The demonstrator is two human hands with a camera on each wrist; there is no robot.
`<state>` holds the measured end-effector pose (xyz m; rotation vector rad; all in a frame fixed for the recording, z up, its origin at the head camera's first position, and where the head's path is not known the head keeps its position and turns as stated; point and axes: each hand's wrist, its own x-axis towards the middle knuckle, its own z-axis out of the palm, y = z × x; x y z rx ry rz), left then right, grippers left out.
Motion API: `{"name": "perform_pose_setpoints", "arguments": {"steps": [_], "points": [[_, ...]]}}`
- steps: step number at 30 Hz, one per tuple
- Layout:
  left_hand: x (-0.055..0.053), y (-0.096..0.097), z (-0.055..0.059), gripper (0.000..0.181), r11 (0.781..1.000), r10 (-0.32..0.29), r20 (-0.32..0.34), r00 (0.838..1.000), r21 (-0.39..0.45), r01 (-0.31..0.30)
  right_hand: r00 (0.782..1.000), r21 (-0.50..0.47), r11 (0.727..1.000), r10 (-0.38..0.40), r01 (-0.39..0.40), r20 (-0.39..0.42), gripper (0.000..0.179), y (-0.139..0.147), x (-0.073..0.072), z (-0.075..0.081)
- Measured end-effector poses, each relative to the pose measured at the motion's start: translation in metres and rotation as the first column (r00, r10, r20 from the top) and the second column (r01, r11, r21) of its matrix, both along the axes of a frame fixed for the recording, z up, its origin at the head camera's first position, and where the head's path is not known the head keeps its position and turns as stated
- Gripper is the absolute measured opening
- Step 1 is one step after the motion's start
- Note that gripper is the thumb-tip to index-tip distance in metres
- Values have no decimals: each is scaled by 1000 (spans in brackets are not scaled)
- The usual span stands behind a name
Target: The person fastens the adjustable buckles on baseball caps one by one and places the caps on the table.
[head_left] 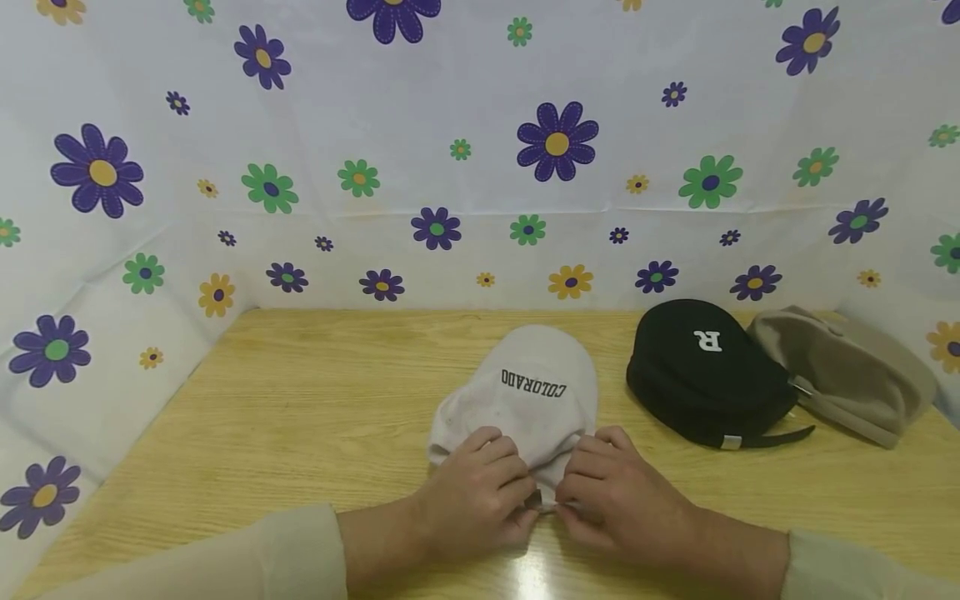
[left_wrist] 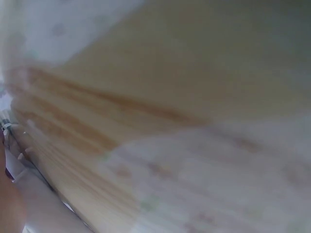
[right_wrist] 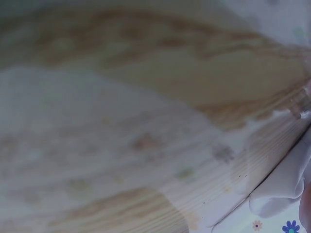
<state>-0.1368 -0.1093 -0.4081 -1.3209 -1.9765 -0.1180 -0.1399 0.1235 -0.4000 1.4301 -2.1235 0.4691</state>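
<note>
A pale baseball cap point(head_left: 551, 350) lies on the wooden table, its dark COLORADO lettering upside down in the head view. My left hand point(head_left: 480, 496) pinches the near edge of the cap with curled fingers. On the other side of that edge, my right hand point(head_left: 611, 496) pinches it too, thumb below. A short strap piece shows between the two hands; its fastening is too small to make out. The left wrist view catches a strip of the cap point(left_wrist: 43, 201) at lower left, the right wrist view a fold of the cap point(right_wrist: 277, 182) at lower right.
To the right stands a black cap point(head_left: 697, 383) with a white letter R and a loose strap. A tan cap point(head_left: 855, 367) leans against it. Behind the table point(head_left: 300, 400) hangs a white flowered cloth point(head_left: 420, 108), which also borders both sides.
</note>
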Motion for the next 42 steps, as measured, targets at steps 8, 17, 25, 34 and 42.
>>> {"name": "perform_pose_setpoints", "arguments": {"steps": [8, 17, 25, 34, 42], "points": [[-1, -1, -1, 14, 1000, 8, 11, 1000, 4, -8, 1000, -11, 1000, 0, 0, 0, 16, 0, 0, 0], [-1, -1, 0, 13, 1000, 18, 36, 999, 0, -18, 1000, -26, 1000, 12, -12, -13, 15, 1, 0, 2], [-4, -2, 0, 11, 999, 24, 14, 1000, 35, -24, 999, -128, 991, 43, -46, -21, 18, 0, -1, 4], [-6, -2, -3, 13, 998, 27, 15, 1000, 53, -28, 1000, -137, 990, 23, -23, 1, 19, 1, -1, 3], [-8, -2, -2, 15, 997, 1, 8, 1000, 81, -2, 998, -83, 995, -55, 58, 33, 16, 3, 0, 3]]}}
